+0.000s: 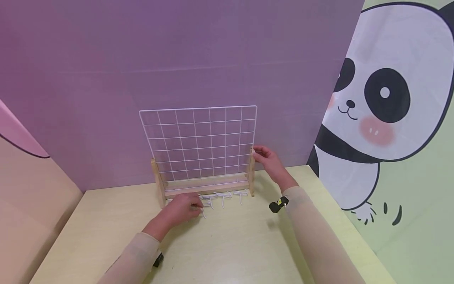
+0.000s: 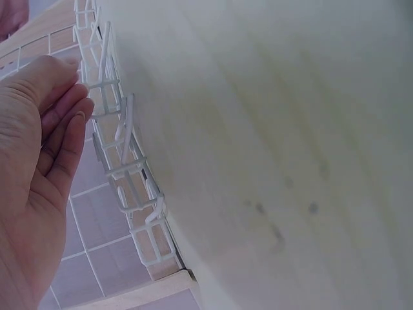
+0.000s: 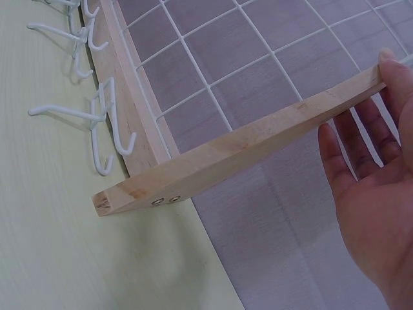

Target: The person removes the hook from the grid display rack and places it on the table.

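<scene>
A white wire grid panel (image 1: 202,142) stands upright in a wooden stand (image 1: 207,190). My right hand (image 1: 271,161) grips the stand's right post near its top. In the right wrist view the thumb lies on the edge of that wooden post (image 3: 245,139), and the fingers (image 3: 335,152) are behind it. Along the stand's foot lie several white wire hooks (image 1: 223,195). My left hand (image 1: 182,209) is low at the hooks, fingers bent. In the left wrist view its fingertips are at a white hook (image 2: 103,87); whether they pinch it is unclear.
The stand is at the back of a pale wooden table (image 1: 227,244), against a purple wall (image 1: 213,47). To the right is a wall with a painted panda (image 1: 376,98). The stand's left post (image 1: 158,181) is beyond the left hand.
</scene>
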A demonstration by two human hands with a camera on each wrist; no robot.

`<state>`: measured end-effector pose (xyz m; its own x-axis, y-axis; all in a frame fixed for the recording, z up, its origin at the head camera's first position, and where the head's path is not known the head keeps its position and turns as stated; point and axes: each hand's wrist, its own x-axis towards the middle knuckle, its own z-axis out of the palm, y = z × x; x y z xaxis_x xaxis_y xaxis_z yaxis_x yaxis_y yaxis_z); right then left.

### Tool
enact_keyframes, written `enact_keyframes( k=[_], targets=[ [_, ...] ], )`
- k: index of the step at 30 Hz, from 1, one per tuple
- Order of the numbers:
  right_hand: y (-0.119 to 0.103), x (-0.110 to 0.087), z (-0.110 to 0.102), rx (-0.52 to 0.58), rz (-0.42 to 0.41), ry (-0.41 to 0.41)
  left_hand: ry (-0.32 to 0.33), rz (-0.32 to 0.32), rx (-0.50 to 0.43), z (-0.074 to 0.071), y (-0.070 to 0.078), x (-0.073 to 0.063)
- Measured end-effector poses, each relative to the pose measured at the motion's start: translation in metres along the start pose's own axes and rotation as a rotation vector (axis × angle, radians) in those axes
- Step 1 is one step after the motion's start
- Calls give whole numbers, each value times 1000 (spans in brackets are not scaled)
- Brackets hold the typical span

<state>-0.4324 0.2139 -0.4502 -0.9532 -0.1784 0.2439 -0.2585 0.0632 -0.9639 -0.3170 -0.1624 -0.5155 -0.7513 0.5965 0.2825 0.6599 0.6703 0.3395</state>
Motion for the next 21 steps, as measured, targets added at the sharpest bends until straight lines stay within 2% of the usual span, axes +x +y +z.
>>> enact_keyframes(
  k=[4, 14, 21],
  targets=[
    [0, 1, -1, 7, 4, 3, 12, 9, 11, -1, 0, 0],
    [2, -3, -7, 9, -3, 14, 24, -37, -10, -6, 6, 0],
    [-2, -10, -8, -47, -12, 33, 87, -120, -56, -14, 10, -8]
  ],
)
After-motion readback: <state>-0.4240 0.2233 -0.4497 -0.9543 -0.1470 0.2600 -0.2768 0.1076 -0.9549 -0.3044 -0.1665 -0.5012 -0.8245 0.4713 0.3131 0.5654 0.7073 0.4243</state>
